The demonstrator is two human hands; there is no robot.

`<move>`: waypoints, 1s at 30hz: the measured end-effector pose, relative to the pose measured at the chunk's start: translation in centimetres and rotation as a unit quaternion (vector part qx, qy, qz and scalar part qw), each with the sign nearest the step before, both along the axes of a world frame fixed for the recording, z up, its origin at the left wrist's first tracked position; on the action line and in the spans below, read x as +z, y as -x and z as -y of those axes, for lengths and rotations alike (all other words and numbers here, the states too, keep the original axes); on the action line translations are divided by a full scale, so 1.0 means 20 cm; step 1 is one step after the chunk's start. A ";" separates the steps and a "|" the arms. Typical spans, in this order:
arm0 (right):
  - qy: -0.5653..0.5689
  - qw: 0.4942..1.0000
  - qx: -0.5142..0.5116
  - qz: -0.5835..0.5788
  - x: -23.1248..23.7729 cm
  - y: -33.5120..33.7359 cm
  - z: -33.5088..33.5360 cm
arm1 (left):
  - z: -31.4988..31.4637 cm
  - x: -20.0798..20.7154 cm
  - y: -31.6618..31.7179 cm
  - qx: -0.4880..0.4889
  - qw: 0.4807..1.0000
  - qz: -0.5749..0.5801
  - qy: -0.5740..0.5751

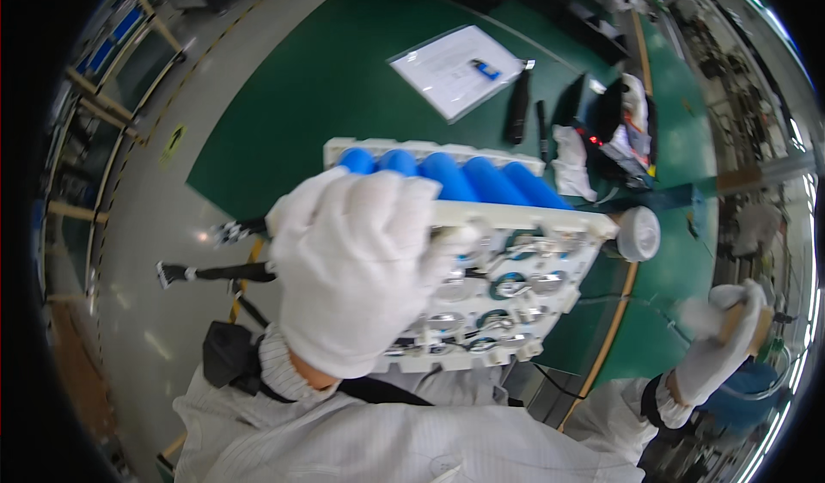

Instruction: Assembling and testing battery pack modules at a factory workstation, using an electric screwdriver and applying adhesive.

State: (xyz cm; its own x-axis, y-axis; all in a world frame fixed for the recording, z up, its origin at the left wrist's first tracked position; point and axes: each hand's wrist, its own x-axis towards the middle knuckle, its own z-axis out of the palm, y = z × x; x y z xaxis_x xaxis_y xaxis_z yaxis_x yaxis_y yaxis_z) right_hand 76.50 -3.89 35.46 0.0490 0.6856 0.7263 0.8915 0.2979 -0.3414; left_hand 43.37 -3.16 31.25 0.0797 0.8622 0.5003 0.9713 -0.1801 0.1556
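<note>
My left hand, in a white glove, is closed over the upper edge of a battery pack and holds it tilted up. The pack has a white plastic frame, with blue cylindrical cells along its far side. Its near face shows round metal cell ends and strips. Out to the right, my white-gloved right hand is closed round a tan, block-like object; blur hides its exact kind. The glove covers part of the pack.
A green table carries a sheet in a clear sleeve with a small blue item on it. Black tools and a black device with red lit digits stand right of it. A white round item sits by the pack's right corner.
</note>
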 end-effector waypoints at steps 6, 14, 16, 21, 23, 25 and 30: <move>-0.045 0.976 -0.174 -0.126 0.11 -0.27 -0.17 | -0.07 -0.04 0.02 -0.018 0.996 -0.005 -0.093; 0.029 0.946 -0.056 -0.318 0.00 -0.28 -0.61 | -0.11 0.01 0.05 -0.033 0.999 0.008 -0.013; 0.063 0.952 -0.061 -0.293 -0.07 -0.30 -0.69 | -0.15 -0.01 0.05 -0.030 0.999 0.014 -0.013; 0.000 0.970 -0.072 -0.233 -0.21 -0.42 -0.69 | -0.28 0.01 0.08 -0.020 0.999 0.013 0.044; 0.083 0.944 -0.110 -0.299 -0.20 -0.38 -0.64 | -0.34 -0.01 0.10 -0.014 0.996 0.029 0.080; 0.183 0.914 -0.161 -0.325 -0.24 -0.36 -0.63 | -0.43 -0.05 0.12 -0.017 0.994 0.028 0.108; 0.157 0.940 -0.146 -0.267 -0.27 -0.29 -0.64 | -0.54 -0.15 0.20 0.001 0.985 0.023 0.172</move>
State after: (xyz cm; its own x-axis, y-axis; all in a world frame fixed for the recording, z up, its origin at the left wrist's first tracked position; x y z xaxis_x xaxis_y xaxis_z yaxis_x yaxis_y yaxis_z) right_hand 82.37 8.97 30.13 0.5681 0.7628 0.3088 0.5955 -0.1220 -0.7940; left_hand 39.38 7.63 28.31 0.0627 0.9812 0.1824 0.9622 -0.1080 0.2500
